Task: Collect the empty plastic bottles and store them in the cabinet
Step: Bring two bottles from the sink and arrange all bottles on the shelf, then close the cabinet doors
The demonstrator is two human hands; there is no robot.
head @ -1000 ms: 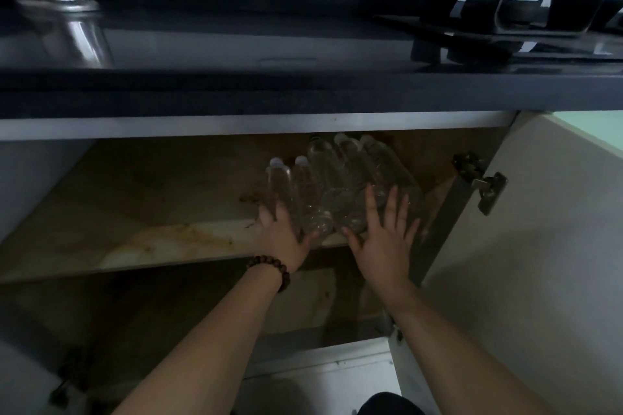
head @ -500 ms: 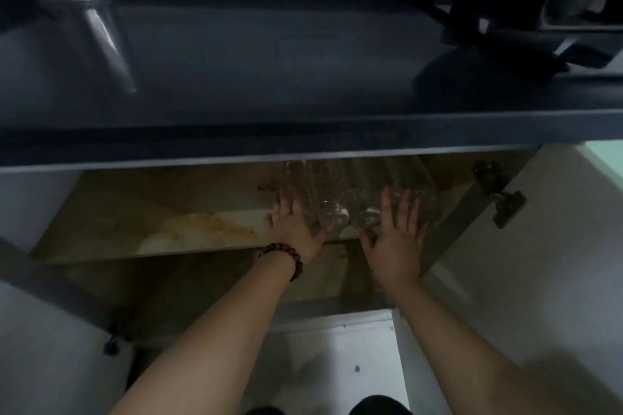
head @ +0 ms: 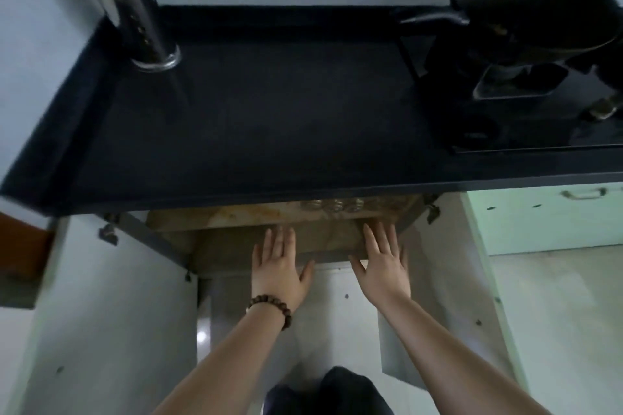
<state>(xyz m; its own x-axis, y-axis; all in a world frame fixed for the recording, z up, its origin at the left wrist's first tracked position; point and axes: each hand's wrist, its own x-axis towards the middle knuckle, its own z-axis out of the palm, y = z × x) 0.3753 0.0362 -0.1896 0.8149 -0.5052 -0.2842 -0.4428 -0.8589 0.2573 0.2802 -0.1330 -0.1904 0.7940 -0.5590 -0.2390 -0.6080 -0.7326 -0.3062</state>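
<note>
Both hands hang flat and spread in front of the open cabinet (head: 236, 246), palms down, holding nothing. The left hand (head: 278, 268), with a beaded bracelet (head: 271, 308) at its wrist, has its fingers straight and loosely fanned, their tips reaching toward the front edge of the cabinet's upper shelf (head: 256, 216) without clearly touching it. The right hand (head: 382, 266) is released in the same way, fingers extended and slightly apart, its fingertips just below the right part of that shelf edge; whether they touch the wood cannot be told. The two hands are apart from each other, thumbs pointing inward. The empty plastic bottles (head: 337, 205) lie on the shelf, toward its right end, tucked under the front edge of the counter (head: 269, 118) so that only their clear bases show in a row. Neither hand is in contact with them. The two cabinet doors (head: 111, 307) stand swung open at either side. On the counter, a metal utensil holder (head: 148, 30) stands near the back left corner, and a dark wok (head: 539, 7) sits on the stove (head: 526, 118) at the right end.
</note>
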